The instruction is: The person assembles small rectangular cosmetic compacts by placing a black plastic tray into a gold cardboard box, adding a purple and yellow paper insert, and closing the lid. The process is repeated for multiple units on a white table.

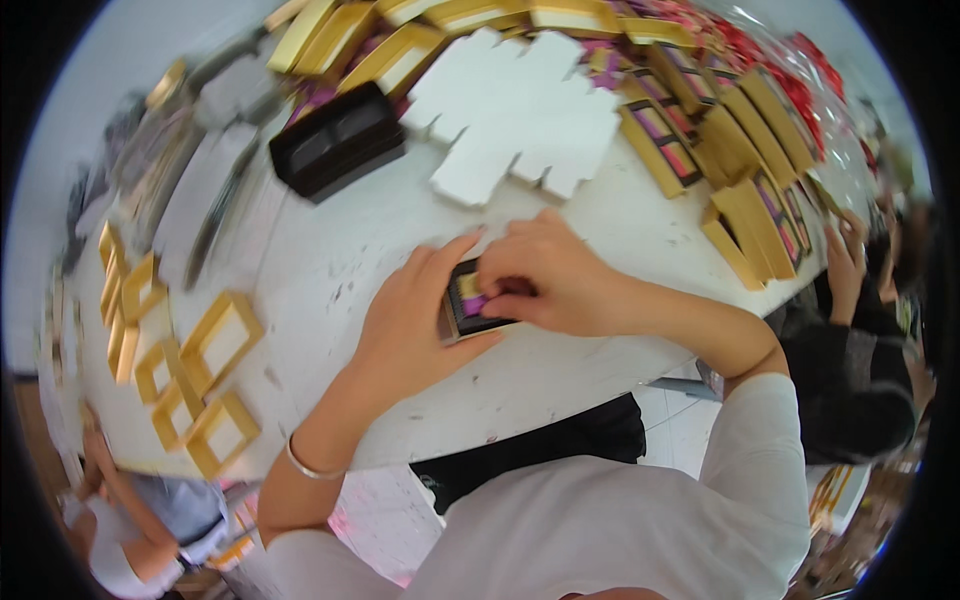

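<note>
In front of me on the white table lies a small box (463,325) with a black insert and a yellow and purple piece (470,298) inside. My left hand (405,308) curves around the box's left end, thumb along the near side and fingers along the far side. From the right, my right hand (548,275) reaches over the box with bent fingers pressed at the purple piece. The right fingers cover much of the box's right half, so what lies beneath them is hidden.
Beyond my hands lie flat white cardboard pieces (520,110) and a black tray (338,145). Gold box frames (222,342) stand at left; filled gold boxes (660,145) crowd the right. Grey stacked sheets (205,190) sit far left. Other people (850,385) work at both sides.
</note>
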### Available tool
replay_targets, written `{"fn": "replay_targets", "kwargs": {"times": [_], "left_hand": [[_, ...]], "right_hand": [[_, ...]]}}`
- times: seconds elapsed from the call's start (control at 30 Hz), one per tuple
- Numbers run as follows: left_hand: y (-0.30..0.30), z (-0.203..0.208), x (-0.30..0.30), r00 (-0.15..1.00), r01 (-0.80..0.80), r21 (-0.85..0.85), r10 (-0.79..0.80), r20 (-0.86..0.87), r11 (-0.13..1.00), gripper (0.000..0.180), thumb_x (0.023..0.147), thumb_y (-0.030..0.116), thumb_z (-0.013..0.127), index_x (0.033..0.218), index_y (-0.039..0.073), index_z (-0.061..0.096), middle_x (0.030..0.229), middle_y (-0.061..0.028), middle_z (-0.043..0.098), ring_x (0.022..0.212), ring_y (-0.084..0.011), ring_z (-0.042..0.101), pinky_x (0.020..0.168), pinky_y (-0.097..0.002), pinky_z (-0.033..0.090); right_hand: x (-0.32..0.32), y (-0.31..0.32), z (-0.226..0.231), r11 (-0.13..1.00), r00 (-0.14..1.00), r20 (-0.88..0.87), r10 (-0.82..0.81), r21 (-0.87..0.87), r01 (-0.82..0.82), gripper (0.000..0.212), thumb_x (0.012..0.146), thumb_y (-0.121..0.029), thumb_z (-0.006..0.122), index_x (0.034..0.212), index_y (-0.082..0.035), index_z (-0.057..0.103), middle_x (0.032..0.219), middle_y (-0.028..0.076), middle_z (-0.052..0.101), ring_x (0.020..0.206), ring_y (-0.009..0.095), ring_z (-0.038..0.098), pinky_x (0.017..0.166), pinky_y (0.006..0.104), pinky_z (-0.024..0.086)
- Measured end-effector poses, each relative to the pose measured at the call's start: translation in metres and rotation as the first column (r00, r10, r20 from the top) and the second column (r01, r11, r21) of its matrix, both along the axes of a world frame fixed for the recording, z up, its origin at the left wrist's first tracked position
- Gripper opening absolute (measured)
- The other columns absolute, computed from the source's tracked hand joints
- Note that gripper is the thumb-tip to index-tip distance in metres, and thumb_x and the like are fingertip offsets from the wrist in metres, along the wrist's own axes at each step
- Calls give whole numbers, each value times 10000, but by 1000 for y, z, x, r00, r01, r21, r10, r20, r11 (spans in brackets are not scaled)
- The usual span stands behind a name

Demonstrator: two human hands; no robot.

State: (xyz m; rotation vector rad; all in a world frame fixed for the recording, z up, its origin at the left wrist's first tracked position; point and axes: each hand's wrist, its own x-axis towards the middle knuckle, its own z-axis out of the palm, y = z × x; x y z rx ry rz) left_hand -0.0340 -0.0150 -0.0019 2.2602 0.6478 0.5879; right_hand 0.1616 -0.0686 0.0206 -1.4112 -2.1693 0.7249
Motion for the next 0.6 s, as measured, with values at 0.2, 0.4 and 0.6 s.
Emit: {"fn": "replay_targets", "kwargs": {"times": [0.2,0.4,0.6], "left_hand": [[0,-2,-2,999,-27,47,29,-26,999,819,603,201,837,1294,36,430,1018,-119,545,883,-248,559,750,-335,463],[0,-1,-1,999,-14,15,15,-31,1000,815,608,233,844,1280,28,431,971,-140,531,834,-285,552,699,-360,460],[1,1,-5,997,-20,28,22,-69,999,835,606,251,850,1286,13,428,963,-142,529,836,-284,550,711,-357,459]], "right_hand": [[-18,18,22,982,927,338,164,-140,-122,104,789,-129,628,691,-152,600,637,12,582,656,225,536,695,356,305],[9,44,36,961,990,-96,102,-247,-123,159,827,-160,595,759,-24,641,699,125,630,688,252,592,696,368,435],[171,191,57,399,610,-135,-780,644,653,284,830,-186,596,1078,-53,639,1043,161,632,959,316,619,839,397,491]]}}
